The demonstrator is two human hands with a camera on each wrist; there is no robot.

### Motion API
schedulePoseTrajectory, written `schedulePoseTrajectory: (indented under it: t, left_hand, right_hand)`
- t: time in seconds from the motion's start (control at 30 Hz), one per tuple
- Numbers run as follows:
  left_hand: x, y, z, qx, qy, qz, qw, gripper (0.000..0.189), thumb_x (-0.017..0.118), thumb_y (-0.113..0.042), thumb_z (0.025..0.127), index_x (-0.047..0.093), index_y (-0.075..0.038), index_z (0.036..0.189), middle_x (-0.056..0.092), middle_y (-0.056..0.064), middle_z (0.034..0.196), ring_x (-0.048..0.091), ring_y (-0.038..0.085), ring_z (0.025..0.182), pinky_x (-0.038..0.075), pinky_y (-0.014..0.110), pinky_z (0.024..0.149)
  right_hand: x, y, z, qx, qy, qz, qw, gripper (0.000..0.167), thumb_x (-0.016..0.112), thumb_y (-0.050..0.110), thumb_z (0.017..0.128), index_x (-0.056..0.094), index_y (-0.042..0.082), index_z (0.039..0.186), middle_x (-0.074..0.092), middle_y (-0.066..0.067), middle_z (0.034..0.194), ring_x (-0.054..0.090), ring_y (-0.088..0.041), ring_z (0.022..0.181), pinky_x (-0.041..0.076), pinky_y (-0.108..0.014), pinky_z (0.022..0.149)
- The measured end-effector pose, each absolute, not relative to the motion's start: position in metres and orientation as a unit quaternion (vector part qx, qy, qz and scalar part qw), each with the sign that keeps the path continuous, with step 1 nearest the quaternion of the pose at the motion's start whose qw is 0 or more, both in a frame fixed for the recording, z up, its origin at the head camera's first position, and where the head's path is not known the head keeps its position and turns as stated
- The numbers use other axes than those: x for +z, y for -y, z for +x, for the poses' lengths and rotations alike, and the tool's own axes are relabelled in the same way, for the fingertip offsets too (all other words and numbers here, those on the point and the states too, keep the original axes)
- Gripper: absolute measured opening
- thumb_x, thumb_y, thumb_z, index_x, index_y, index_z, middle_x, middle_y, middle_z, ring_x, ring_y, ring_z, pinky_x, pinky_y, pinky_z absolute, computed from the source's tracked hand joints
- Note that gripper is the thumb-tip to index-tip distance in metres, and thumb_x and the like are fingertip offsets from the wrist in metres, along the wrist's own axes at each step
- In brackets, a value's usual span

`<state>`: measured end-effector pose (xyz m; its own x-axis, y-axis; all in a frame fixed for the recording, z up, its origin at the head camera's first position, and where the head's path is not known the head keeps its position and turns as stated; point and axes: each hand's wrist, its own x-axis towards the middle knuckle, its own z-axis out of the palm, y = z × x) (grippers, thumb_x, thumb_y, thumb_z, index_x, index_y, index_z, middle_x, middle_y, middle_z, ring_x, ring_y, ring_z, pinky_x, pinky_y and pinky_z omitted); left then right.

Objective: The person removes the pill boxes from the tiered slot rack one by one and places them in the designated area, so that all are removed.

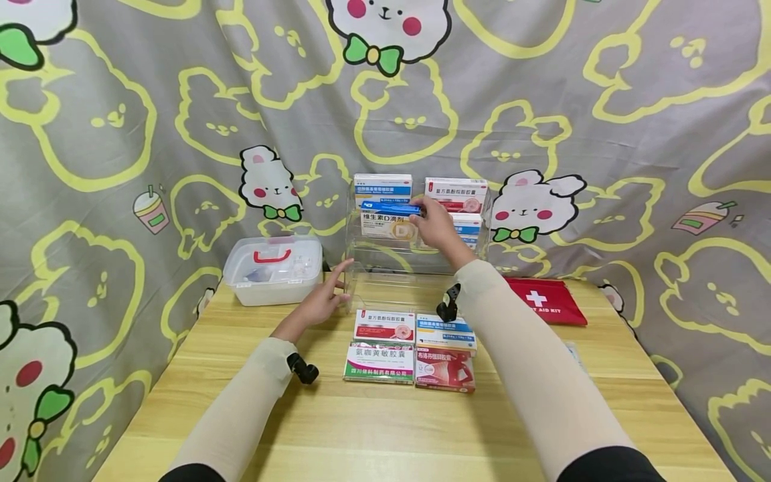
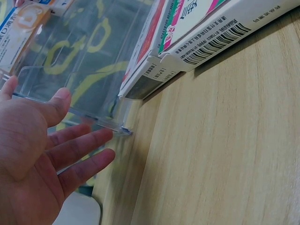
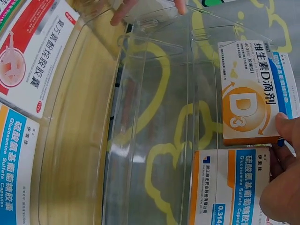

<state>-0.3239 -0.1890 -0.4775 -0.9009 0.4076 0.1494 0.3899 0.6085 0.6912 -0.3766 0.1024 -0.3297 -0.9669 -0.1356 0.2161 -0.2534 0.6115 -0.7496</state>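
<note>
1. Evidently the right hand (image 1: 438, 226), at 1 o'clock on the clear stand (image 1: 385, 258), pinches one end of the vitamin D box (image 1: 385, 225) between thumb and fingers
2. At 8 o'clock, the left hand (image 1: 322, 302) has its fingers spread and holds nothing; whether its fingertips touch the stand, I cannot tell
3. The vitamin D box is at 10 o'clock, at the second tier, below a glucosamine box (image 1: 383, 182) at 11; a red-and-white box (image 1: 456, 194) stands at 1, another glucosamine box (image 1: 468, 229) at 2
4. The work looks roughly half done: four boxes are at the stand, one not yet let go; four lie on the table (image 1: 337, 428) at 6 o'clock, seemingly what is left
5. Those are a red-and-white box (image 1: 385, 326), a glucosamine box (image 1: 442, 328), a green-and-white box (image 1: 379, 361) and a red box (image 1: 444, 369)
6. Visible count: three glucosamine, two red-and-white, one vitamin D, one green-and-white, one red; eight altogether
7. Farther out: one translucent case (image 1: 271, 294) at 9 o'clock, one first aid pouch (image 1: 545, 309) between 3 and 4
</note>
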Motion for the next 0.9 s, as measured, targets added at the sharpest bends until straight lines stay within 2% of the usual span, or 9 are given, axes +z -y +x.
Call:
schedulePoseTrajectory:
  t: [0.27, 0.57, 0.8, 0.9]
  left_hand:
    - [-0.479, 0.19, -0.324, 0.383, -0.897, 0.222, 0.011, 0.086, 0.061, -0.006, 0.103, 0.01, -0.038, 0.164, 0.06, 0.033, 0.135, 0.059, 0.041, 0.127, 0.055, 0.041, 0.074]
    - [-0.481, 0.19, -0.325, 0.383, -0.897, 0.22, 0.008, 0.085, 0.062, -0.005, 0.103, 0.011, -0.035, 0.164, 0.063, 0.032, 0.131, 0.06, 0.04, 0.127, 0.056, 0.046, 0.079]
    - [-0.482, 0.19, -0.326, 0.381, -0.898, 0.221, 0.008, 0.084, 0.062, -0.006, 0.103, 0.011, -0.03, 0.165, 0.063, 0.033, 0.13, 0.06, 0.04, 0.127, 0.056, 0.047, 0.081]
    - [-0.481, 0.19, -0.325, 0.38, -0.899, 0.217, 0.009, 0.084, 0.062, -0.006, 0.103, 0.011, -0.033, 0.165, 0.062, 0.032, 0.132, 0.06, 0.039, 0.127, 0.056, 0.046, 0.079]
  right_hand:
    - [-0.328, -0.108, -0.376, 0.483, 0.861, 0.134, 0.08, 0.031, 0.055, 0.008, 0.107, 0.054, 0.003, 0.138, 0.056, -0.019, 0.137, 0.052, -0.033, 0.13, 0.042, -0.045, 0.113]
    - [-0.323, -0.113, -0.373, 0.477, 0.864, 0.139, 0.077, 0.033, 0.055, 0.013, 0.108, 0.054, 0.006, 0.14, 0.056, -0.016, 0.139, 0.053, -0.032, 0.133, 0.045, -0.045, 0.109]
    - [-0.315, -0.116, -0.368, 0.467, 0.868, 0.147, 0.076, 0.034, 0.055, 0.015, 0.108, 0.054, 0.007, 0.141, 0.055, -0.014, 0.142, 0.051, -0.03, 0.134, 0.042, -0.046, 0.112]
    - [-0.311, -0.116, -0.365, 0.463, 0.87, 0.153, 0.076, 0.035, 0.055, 0.016, 0.108, 0.055, 0.007, 0.141, 0.055, -0.013, 0.144, 0.052, -0.03, 0.134, 0.042, -0.046, 0.112]
